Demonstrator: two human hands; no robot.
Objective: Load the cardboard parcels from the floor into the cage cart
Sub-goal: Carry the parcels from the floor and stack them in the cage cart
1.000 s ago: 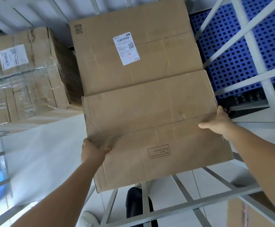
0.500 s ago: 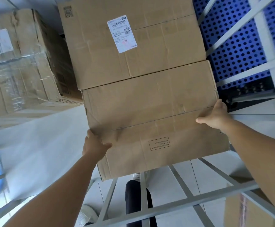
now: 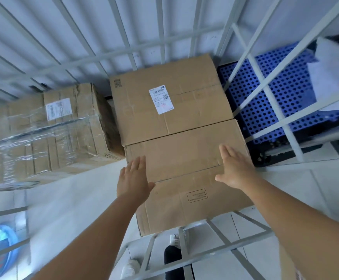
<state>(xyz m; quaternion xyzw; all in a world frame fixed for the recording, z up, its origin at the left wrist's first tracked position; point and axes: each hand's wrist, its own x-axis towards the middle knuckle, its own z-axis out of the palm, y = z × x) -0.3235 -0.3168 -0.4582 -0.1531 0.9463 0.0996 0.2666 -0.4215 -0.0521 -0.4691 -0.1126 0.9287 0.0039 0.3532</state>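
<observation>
Head cam, looking down into the cart [image 3: 176, 50]. Both my hands are laid flat on the top of the near box [image 3: 186, 174], fingers straight and together, nothing gripped. Left hand [image 3: 133, 179] sits over the box's left edge, thumb out toward the middle seam. Right hand [image 3: 234, 167] is on the right part of the top, fingers pointing toward the back. Looks to me like I'm just pressing or nudging the thing home rather than carrying it.

Where the box is: inside the cart on the right, butted up against the labelled box [image 3: 170, 102] behind it, tops roughly level. Its near end seems to stick out over the front rail [image 3: 215, 249], so I'd say it wants a bit more of a shove, though I can't tell how much of it is actually supported underneath.

Left of those two there's a wrapped box [image 3: 43, 132] in clear film, also in the cart, with a bare stretch of cart floor in front of it.

So progress: three parcels in, by my count. Bottom right corner there's a bit of cardboard [image 3: 289, 263] outside the bars, probably another parcel waiting on the floor, but only a sliver shows. Blue pallet [image 3: 265, 98] is outside the right side.
</observation>
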